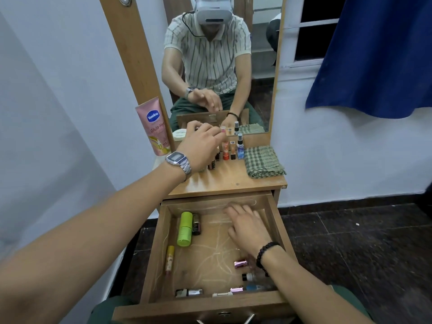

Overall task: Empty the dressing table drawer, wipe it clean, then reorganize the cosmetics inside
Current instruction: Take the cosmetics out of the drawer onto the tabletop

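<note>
Your left hand [201, 142] reached over the dressing table top [224, 181], fingers bent down among the small upright cosmetics [230, 149]; whether they gripped one I could not tell. Your right hand [247, 226] lay inside the open drawer [154, 249], fingers relaxed and spread on its floor, holding nothing. A green tube [185, 228] lay at the drawer's left, a pink-capped bottle [240, 263] near your right wrist. A folded checked cloth [264, 162] sat on the top's right.

The drawer [163, 242] floor lies bare through its middle; bottles [185, 229] line its left wall, small tubes [240, 263] crowd its front-right corner. On the worktop [224, 183], the front strip is free; upright cosmetics [225, 150] and a folded cloth [264, 162] block the back.
</note>
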Demonstrator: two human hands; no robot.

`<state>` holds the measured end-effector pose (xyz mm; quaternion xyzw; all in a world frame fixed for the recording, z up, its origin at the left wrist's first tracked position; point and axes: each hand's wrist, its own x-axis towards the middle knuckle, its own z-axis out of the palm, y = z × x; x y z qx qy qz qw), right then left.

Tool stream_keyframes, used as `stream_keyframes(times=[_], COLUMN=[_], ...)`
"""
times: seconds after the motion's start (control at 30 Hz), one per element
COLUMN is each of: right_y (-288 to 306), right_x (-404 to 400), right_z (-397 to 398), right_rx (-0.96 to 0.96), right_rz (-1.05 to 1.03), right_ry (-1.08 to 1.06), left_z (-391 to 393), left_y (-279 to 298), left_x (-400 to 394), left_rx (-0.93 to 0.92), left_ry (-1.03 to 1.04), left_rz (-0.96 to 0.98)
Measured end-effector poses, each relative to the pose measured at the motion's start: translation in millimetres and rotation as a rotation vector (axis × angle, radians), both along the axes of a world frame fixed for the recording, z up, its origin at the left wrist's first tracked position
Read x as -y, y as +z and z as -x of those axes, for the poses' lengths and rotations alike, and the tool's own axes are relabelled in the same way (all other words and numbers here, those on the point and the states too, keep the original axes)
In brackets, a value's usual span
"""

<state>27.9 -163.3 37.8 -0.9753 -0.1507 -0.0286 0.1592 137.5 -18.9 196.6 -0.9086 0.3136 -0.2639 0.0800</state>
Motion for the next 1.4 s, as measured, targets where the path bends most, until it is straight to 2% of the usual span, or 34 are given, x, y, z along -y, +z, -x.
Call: stream_keyframes(times=[0.1,0.23,0.3,0.4,0.53,0.7,0.87,1.0,1.1,1.17,1.4], right_y=[5.2,14.8,19.2,16.7,7.3,7.8,10.0,10.1,9.7,8.3,8.4], right_x=[-0.1,-1.5,-2.1,-1.1,0.9,1.5,3.2,2.9,3.5,4.0,4.1], right_z=[0.2,3.1,3.7,0.3,-3.5,-4.2,-1.5,-1.5,-2.3,-2.6,-2.5], right_rx=[0.115,0.335,0.401,0.35,0.222,0.223,0.214,0.211,0.215,0.216,0.228], right_rz=[-0.031,-0.158,-0.154,-0.065,0.021,0.02,-0.013,-0.023,-0.036,-0.038,-0.048], right_ry=[-0.017,-0.064,-0.101,-0.177,-0.219,-0.217,-0.201,-0.195,-0.186,-0.184,-0.182], left_z=[34.8,78.2,88.3,87.9,80.5,77.0,80.1,79.0,78.3,77.5,72.1], left_y=[-13.0,-60.5,-87.5,-116.7,-135.1,-149.6,-152.6,-151.3,-152.1,-153.6,-157.5], left_x=[-2.2,-24.9,-39.5,-53.7,-58.1,-45.0,-35.9,-35.6,-30.8,-29.1,-32.8], left_rx=[-0.076,-0.266,-0.359,-0.436,-0.48,-0.471,-0.516,-0.522,-0.554,-0.591,-0.685], left_ry=[-0.207,-0.29,-0.275,-0.128,0.126,0.265,0.283,0.377,0.286,0.248,0.355], left_rz=[0.086,-0.035,-0.09,-0.167,-0.17,-0.201,-0.143,-0.142,-0.131,-0.079,0.09])
